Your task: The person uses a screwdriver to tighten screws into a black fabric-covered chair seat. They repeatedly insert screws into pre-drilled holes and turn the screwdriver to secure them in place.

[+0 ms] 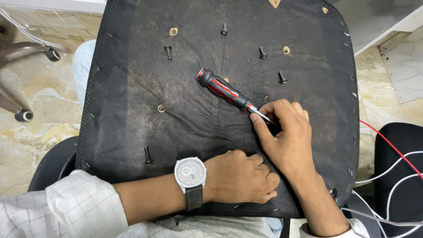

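Far left of the frame: marbled beige floor tiles (39, 101) with a dark chair castor (24, 116) resting on them. Lower left: a white checked sleeve (66, 205), then a bare forearm wearing a wristwatch (190, 172) — pale round case, grey dial, black strap. Filling the centre: the underside of a chair seat (132, 88), covered in coarse black woven fabric, dusty and scuffed brown, stapled along the edges, pierced by round wood-rimmed holes. Scattered across it, black bolts: one at lower left (147, 154), one at upper left (168, 51), one near the top centre (224, 30), two more right of centre (262, 53) (282, 78). Left hand (240, 176) at lower centre, curled into a loose fist, resting knuckles-down on the fabric, holding nothing visible. Mid-frame, lying slantwise on the seat: a screwdriver (222, 89) — chunky moulded handle, glossy black with red stripes and a red ring at the butt, narrowing to a thin bright metal shaft. Right hand (284, 132) just right of centre, thumb and fingertips pinched narrowly around that shaft near its tip, palm down on the fabric. Far right: a red cable (387, 143) and white cables (392, 169) looping over a black cushion.
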